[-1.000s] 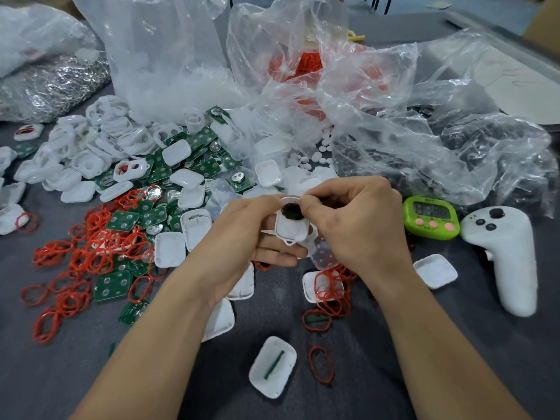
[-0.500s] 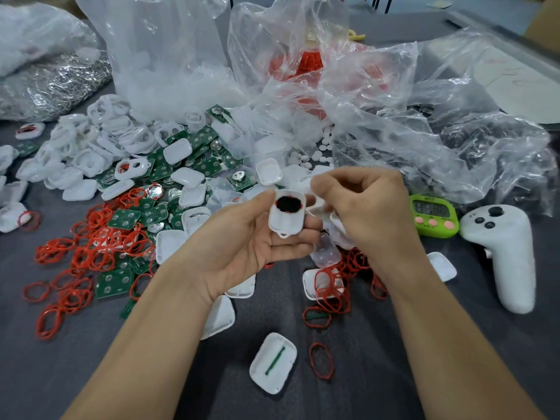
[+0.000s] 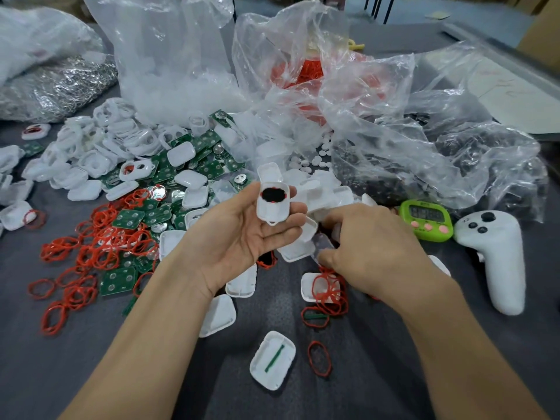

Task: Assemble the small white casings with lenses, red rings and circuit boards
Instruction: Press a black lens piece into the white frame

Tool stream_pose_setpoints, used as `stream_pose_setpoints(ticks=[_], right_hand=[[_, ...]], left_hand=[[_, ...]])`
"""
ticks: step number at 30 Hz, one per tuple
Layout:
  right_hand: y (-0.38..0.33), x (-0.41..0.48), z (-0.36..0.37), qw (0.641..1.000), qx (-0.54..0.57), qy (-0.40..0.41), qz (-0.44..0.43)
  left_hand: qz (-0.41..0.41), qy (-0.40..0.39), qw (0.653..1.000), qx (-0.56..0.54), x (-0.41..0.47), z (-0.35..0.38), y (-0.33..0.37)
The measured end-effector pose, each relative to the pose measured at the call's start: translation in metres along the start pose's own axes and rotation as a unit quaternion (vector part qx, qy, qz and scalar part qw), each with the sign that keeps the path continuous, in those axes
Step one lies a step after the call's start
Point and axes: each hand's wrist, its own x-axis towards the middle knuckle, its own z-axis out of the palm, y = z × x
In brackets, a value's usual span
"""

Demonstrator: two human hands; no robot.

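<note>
1. Right hand (image 3: 375, 253): palm down and low over the table (image 3: 394, 374). Its fingertips are hidden among loose casings (image 3: 298, 250), so whether it grasps anything cannot be determined.
2. Clear bags (image 3: 394, 116) at the rear: contents largely obscured by creased plastic.
3. Left hand (image 3: 242, 241): palm up and raised. Thumb and fingers are curled round one white casing (image 3: 272, 204), whose dark round opening, with red at the rim, faces the camera.
4. Red rings (image 3: 100, 241) and circuit boards (image 3: 128, 218): heaped on the table to the left.
</note>
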Motion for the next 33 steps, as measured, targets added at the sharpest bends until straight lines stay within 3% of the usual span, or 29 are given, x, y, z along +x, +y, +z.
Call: stream_pose_setpoints(ticks=[7, 12, 14, 16, 25, 33], right_hand=[[0.020, 0.010, -0.010, 0.974, 0.216, 0.041, 0.048], [0.022, 0.023, -0.031, 0.832, 0.549, 0.057, 0.047], [0.015, 0.030, -0.035, 0.793, 0.607, 0.045, 0.031], [0.006, 0.036, -0.033, 0.775, 0.631, 0.026, 0.022], [-0.007, 0.035, 0.004, 0.792, 0.588, 0.098, 0.133], [-0.005, 0.030, 0.005, 0.832, 0.532, 0.112, 0.111]], left_hand=[[-0.001, 0.003, 1.000, 0.006, 0.003, -0.001, -0.001], [0.001, 0.013, 1.000, 0.002, 0.004, -0.001, -0.002], [0.000, 0.018, 1.000, 0.008, 0.004, 0.000, -0.002], [0.000, 0.020, 1.000, 0.013, 0.005, 0.000, -0.002], [0.018, 0.037, 0.999, 0.000, 0.006, 0.002, -0.002], [0.023, 0.047, 0.999, 0.004, 0.004, 0.002, 0.000]])
